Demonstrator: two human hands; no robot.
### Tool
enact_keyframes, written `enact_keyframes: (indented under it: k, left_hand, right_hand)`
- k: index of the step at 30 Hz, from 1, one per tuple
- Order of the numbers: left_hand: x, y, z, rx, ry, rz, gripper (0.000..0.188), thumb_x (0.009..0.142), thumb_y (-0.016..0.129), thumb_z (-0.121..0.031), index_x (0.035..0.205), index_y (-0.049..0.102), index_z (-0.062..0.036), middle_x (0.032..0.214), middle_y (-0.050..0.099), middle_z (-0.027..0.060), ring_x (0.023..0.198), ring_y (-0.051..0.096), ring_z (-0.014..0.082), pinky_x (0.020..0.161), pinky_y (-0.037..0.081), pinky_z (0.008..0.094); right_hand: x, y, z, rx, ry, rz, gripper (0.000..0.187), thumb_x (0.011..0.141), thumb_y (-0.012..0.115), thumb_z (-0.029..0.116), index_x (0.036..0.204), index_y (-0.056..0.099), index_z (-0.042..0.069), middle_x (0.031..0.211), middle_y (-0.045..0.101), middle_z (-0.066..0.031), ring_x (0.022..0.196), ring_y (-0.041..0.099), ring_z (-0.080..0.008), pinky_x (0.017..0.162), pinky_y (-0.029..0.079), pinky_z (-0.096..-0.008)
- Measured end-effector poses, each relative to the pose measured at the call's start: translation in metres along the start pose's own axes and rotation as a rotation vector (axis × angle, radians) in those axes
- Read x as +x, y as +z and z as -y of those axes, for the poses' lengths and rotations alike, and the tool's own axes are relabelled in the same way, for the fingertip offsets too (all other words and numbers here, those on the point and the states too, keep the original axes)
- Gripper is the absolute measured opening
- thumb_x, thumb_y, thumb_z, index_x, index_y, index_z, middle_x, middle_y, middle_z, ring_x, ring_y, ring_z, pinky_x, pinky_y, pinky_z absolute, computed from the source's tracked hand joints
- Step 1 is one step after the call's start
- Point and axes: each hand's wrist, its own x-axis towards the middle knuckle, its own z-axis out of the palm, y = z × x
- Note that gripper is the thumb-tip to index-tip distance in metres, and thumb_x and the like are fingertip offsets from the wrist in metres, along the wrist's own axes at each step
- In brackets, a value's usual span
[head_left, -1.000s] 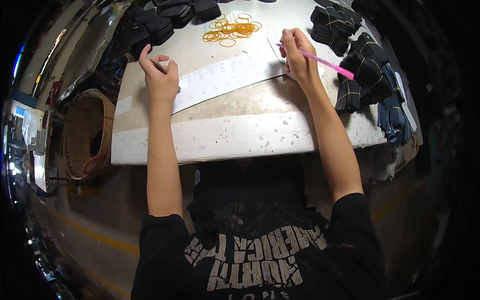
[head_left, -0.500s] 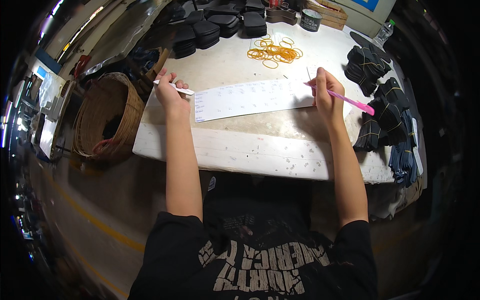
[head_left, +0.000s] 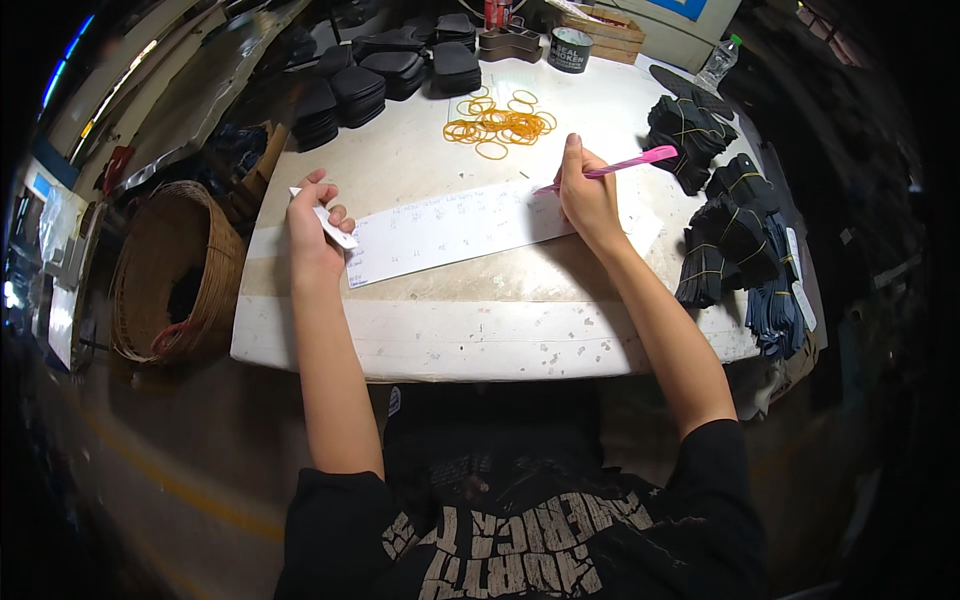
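Note:
A long white sheet (head_left: 440, 252) with handwritten columns lies on the white worktable (head_left: 430, 335), slanting up to the right. My right hand (head_left: 590, 205) is closed around a pink pen (head_left: 630, 163). The pen's tip points left at the sheet's upper right part; whether it touches the paper I cannot tell. At the sheet's left end, my left hand (head_left: 318, 225) has its fingers curled round a slim white object (head_left: 338, 232) with a pointed end. The object's lower end meets the sheet's left edge, and its kind is unclear.
Orange rubber bands (head_left: 505, 125) lie loose beyond the sheet. Black flat pieces (head_left: 395, 72) are stacked at the back left, and banded dark bundles (head_left: 735, 230) line the right side. A tin (head_left: 570, 50) and plastic bottle (head_left: 718, 62) stand behind. A wicker basket (head_left: 190, 280) stands left.
The view has shifted, so the table sits lower and further left. My right hand has turned, and the pen now slopes up to the right. The white object in my left hand points more steeply downward.

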Motion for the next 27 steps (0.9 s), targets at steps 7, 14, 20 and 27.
enact_keyframes:
  k: [7,14,20,27]
  left_hand:
    - [-0.006,0.009,0.002,0.293,-0.042,0.071,0.042,0.089,0.057,-0.012,0.130,0.053,-0.0028,0.085,0.056,0.0023,0.053,0.042,0.0061,0.045,0.035,0.0235]
    - [-0.003,0.008,0.005,0.338,-0.026,0.079,0.041,0.090,0.056,-0.011,0.129,0.053,-0.0010,0.085,0.056,0.0025,0.052,0.042,0.0058,0.045,0.035,0.0230]
    - [-0.004,0.007,0.005,0.318,-0.036,0.081,0.040,0.090,0.055,-0.010,0.129,0.052,-0.0020,0.085,0.056,0.0026,0.052,0.042,0.0060,0.044,0.035,0.0231]
    - [-0.004,0.005,0.004,0.254,0.002,0.068,0.037,0.088,0.056,-0.010,0.125,0.056,-0.0057,0.093,0.053,0.0040,0.057,0.044,0.0071,0.049,0.038,0.0245]
  right_hand:
    - [0.002,-0.001,-0.004,-0.041,0.279,-0.084,0.053,0.114,0.044,0.033,0.070,0.050,0.004,0.056,0.045,0.0020,0.055,0.041,-0.0082,0.054,0.038,-0.0317]
    - [-0.002,0.005,-0.009,-0.116,0.053,-0.060,0.051,0.114,0.048,0.031,0.071,0.050,0.003,0.058,0.042,0.0029,0.058,0.039,-0.0068,0.054,0.035,-0.0307]
    - [0.001,0.003,-0.010,-0.067,0.020,-0.138,0.052,0.114,0.045,0.035,0.072,0.050,0.004,0.057,0.043,0.0019,0.050,0.040,-0.0077,0.047,0.036,-0.0292]
    - [-0.004,-0.018,0.009,0.303,0.127,-0.189,0.056,0.113,0.044,0.045,0.072,0.050,0.008,0.055,0.042,0.0009,0.040,0.040,-0.0092,0.035,0.037,-0.0280]
